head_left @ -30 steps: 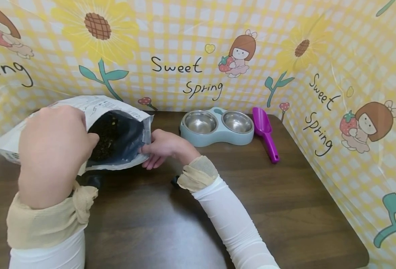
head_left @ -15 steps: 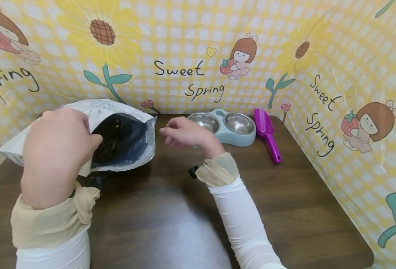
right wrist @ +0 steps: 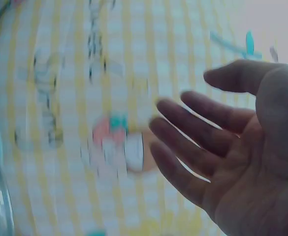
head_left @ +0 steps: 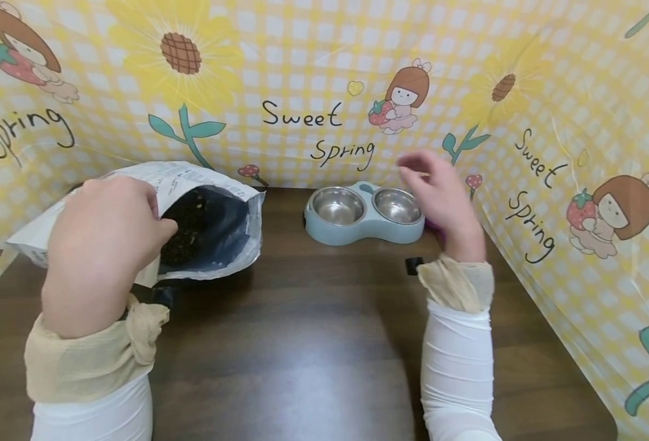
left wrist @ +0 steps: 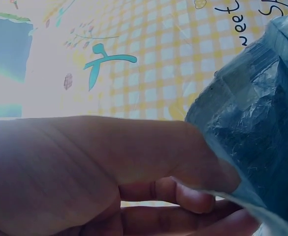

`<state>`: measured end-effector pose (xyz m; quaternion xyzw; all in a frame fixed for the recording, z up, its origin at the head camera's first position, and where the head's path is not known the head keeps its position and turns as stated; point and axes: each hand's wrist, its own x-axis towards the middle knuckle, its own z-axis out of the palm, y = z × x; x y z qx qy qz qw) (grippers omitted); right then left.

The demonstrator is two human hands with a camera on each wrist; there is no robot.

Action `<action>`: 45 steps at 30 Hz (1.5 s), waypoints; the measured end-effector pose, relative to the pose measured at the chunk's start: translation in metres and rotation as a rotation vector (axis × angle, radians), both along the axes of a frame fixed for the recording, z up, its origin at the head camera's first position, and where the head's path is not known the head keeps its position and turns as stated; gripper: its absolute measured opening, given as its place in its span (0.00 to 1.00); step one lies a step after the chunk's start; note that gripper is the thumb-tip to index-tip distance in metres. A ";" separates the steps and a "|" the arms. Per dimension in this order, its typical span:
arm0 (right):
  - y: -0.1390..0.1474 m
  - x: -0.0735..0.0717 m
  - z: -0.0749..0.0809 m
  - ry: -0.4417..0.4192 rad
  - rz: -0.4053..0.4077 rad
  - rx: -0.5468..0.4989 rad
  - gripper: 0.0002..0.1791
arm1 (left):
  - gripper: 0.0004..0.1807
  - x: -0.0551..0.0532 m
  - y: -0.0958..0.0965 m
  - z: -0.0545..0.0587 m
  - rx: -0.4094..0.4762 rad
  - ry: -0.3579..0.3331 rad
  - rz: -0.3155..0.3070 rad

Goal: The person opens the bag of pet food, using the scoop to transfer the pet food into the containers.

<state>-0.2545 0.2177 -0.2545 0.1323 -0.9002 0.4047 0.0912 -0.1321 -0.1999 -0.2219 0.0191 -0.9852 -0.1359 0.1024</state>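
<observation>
A white bag (head_left: 214, 184) with a dark lining lies on its side at the left of the table, its mouth spread toward me. Dark brown, crumbly contents (head_left: 189, 236) show inside it. My left hand (head_left: 103, 236) pinches the bag's rim; in the left wrist view the thumb (left wrist: 208, 162) presses the edge against the fingers. My right hand (head_left: 440, 199) is in the air at the right end of the double pet bowl (head_left: 352, 233), holding nothing, its fingers (right wrist: 198, 132) spread and relaxed. Behind it the purple scoop (head_left: 434, 231) is mostly hidden.
Two steel bowls sit side by side in the pale blue stand near the back of the brown table (head_left: 302, 343). A yellow checked cloth (head_left: 302, 55) with printed figures stands behind the table and along its right side.
My right hand has let go of the bag's right edge and swung right past the bowls to over the scoop. The left hand keeps its grip on the bag.
</observation>
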 end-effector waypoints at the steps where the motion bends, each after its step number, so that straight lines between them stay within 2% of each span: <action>1: 0.012 0.002 0.000 -0.004 -0.058 0.002 0.22 | 0.13 -0.001 0.000 0.000 0.000 0.000 -0.003; 6: 0.068 -0.001 -0.013 -0.072 -0.283 0.068 0.29 | 0.11 -0.003 0.000 0.000 -0.002 0.008 -0.021; 10: 0.103 -0.009 -0.030 -0.129 -0.393 0.108 0.32 | 0.11 -0.003 -0.001 0.000 -0.006 0.006 -0.026; 12: 0.114 -0.014 -0.040 -0.173 -0.412 0.118 0.34 | 0.11 -0.003 -0.002 0.000 -0.008 0.004 -0.028; 17: 0.130 -0.025 -0.065 -0.263 -0.381 0.173 0.36 | 0.12 -0.003 -0.004 0.001 -0.012 0.000 -0.037; 22: 0.138 -0.032 -0.083 -0.321 -0.358 0.202 0.37 | 0.14 -0.002 -0.004 0.000 -0.019 -0.009 -0.051; 30: 0.163 -0.040 -0.114 -0.481 -0.401 0.295 0.46 | 0.14 -0.002 -0.004 -0.002 -0.032 -0.007 -0.059; 33: 0.158 -0.034 -0.114 -0.561 -0.334 0.321 0.46 | 0.14 -0.003 -0.005 -0.002 -0.038 -0.018 -0.059; 37: 0.143 -0.028 -0.108 -0.616 -0.239 0.383 0.44 | 0.14 -0.002 -0.006 -0.002 -0.031 -0.022 -0.055; 41: 0.137 -0.031 -0.110 -0.623 -0.211 0.419 0.38 | 0.15 -0.001 -0.005 -0.003 -0.015 -0.022 -0.048; 45: 0.137 -0.036 -0.113 -0.641 -0.217 0.425 0.29 | 0.14 -0.001 -0.005 -0.002 -0.017 -0.031 -0.052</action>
